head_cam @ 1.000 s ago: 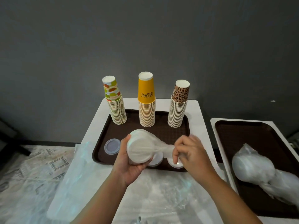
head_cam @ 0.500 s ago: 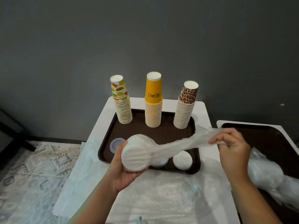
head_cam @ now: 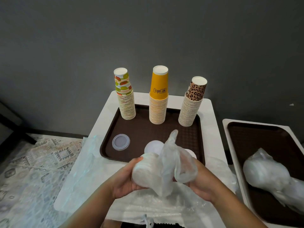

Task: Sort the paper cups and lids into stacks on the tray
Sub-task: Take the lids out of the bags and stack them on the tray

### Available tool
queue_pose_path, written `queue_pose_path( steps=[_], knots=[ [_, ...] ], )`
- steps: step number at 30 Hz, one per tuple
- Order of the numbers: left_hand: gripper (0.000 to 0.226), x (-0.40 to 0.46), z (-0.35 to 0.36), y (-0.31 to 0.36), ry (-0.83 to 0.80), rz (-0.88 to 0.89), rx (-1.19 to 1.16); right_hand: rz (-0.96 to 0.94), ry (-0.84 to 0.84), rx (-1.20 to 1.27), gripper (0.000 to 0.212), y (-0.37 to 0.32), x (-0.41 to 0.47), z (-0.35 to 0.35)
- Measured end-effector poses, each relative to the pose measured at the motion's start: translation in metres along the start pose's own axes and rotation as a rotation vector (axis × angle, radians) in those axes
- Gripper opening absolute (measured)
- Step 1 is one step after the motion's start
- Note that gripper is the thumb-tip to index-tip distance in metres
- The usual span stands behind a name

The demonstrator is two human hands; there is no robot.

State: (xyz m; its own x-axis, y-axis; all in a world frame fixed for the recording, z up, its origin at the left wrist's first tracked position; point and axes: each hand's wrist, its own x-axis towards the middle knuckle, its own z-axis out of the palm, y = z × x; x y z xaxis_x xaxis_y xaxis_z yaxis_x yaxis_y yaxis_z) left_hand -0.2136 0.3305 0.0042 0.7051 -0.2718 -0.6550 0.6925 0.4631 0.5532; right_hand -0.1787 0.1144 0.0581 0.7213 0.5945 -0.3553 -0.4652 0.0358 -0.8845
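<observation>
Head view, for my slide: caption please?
Both hands open a bagged lid stack before three cup stacks.

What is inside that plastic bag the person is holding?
A stack of white lids shows through the clear plastic bag, gripped by the left hand. The right hand holds the bag's loose end. How many lids cannot be told.

The bagged stack of white lids [head_cam: 146, 171] hides the left hand's [head_cam: 125, 180] fingers; loose plastic covers much of the right hand [head_cam: 202, 183]. Two white lids [head_cam: 153, 148] on the brown tray [head_cam: 148, 130] are partly hidden. The right tray [head_cam: 256, 139] and its bagged bundle [head_cam: 269, 175] run off-frame.
</observation>
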Motion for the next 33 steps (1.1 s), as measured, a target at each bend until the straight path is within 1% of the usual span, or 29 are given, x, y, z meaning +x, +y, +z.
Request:
queue_pose_path(
  steps=[1,2,4,6,7,8,9,10,11,12,13,16,17,18,19,20,21,23,25,27,28,30,32,33],
  knots=[
    [0.040,0.001,-0.001,0.000,0.020,-0.005,0.043,0.007,0.008,0.004,0.016,-0.001,0.001,0.006],
    [0.038,0.002,-0.001,0.000,0.054,0.000,0.110,0.013,0.012,0.015,0.021,0.001,0.003,0.008],
    [0.033,0.000,0.002,0.000,0.151,0.071,0.347,0.025,0.050,0.011,0.030,0.005,0.006,0.011],
    [0.026,-0.007,0.007,0.003,0.259,0.208,0.656,0.029,0.077,-0.008,0.030,0.008,0.008,0.013],
    [0.021,-0.012,0.010,0.006,0.297,0.315,0.735,0.031,0.085,-0.018,0.028,0.009,0.009,0.014],
    [0.018,-0.021,0.017,0.011,0.305,0.424,0.748,0.029,0.087,-0.025,0.028,0.011,0.009,0.015],
    [0.020,-0.029,0.024,0.017,0.275,0.518,0.735,0.026,0.095,-0.045,0.029,0.011,0.009,0.018],
    [0.030,-0.038,0.032,0.024,0.229,0.581,0.713,0.008,0.099,-0.074,0.028,0.012,0.009,0.019],
    [0.043,-0.045,0.038,0.028,0.177,0.596,0.699,-0.015,0.107,-0.110,0.025,0.011,0.009,0.022],
    [0.052,-0.051,0.042,0.031,0.133,0.574,0.706,-0.043,0.110,-0.125,0.023,0.010,0.009,0.025],
    [0.055,-0.055,0.045,0.031,0.100,0.549,0.726,-0.062,0.109,-0.127,0.022,0.008,0.009,0.029],
    [0.051,-0.059,0.047,0.025,0.070,0.491,0.800,-0.070,0.067,-0.034,0.019,0.003,0.006,0.038],
    [0.046,-0.059,0.049,0.022,0.038,0.490,0.812,-0.095,0.046,-0.086,0.018,0.000,0.004,0.043],
    [0.037,-0.061,0.051,0.020,0.006,0.489,0.818,-0.158,0.035,-0.252,0.020,0.000,0.002,0.044],
    [0.030,-0.064,0.054,0.018,-0.021,0.483,0.804,-0.188,0.058,-0.403,0.031,-0.001,0.001,0.047],
    [0.028,-0.067,0.056,0.016,-0.041,0.467,0.768,-0.233,0.098,-0.524,0.037,0.002,0.002,0.046],
    [0.027,-0.069,0.057,0.015,-0.046,0.442,0.702,-0.269,0.143,-0.562,0.034,0.003,0.002,0.046],
    [0.020,-0.067,0.052,0.015,0.008,0.360,0.467,-0.346,0.223,-0.590,0.023,0.004,0.004,0.042],
    [0.018,-0.062,0.043,0.018,0.085,0.305,0.192,-0.382,0.289,-0.666,0.032,0.007,0.006,0.031],
    [0.017,-0.062,0.041,0.025,0.108,0.306,-0.014,-0.335,0.299,-0.745,0.038,0.011,0.008,0.020],
    [0.016,-0.062,0.041,0.029,0.110,0.322,-0.090,-0.297,0.302,-0.783,0.037,0.015,0.009,0.014],
    [0.021,-0.061,0.041,0.033,0.120,0.340,-0.209,-0.196,0.343,-0.820,0.034,0.023,0.012,0.002],
    [0.024,-0.055,0.036,0.029,0.162,0.318,-0.245,-0.093,0.388,-0.717,0.033,0.032,0.014,-0.008],
    [0.023,-0.052,0.034,0.024,0.170,0.314,-0.202,-0.041,0.408,-0.616,0.035,0.034,0.015,-0.011]
  ],
)
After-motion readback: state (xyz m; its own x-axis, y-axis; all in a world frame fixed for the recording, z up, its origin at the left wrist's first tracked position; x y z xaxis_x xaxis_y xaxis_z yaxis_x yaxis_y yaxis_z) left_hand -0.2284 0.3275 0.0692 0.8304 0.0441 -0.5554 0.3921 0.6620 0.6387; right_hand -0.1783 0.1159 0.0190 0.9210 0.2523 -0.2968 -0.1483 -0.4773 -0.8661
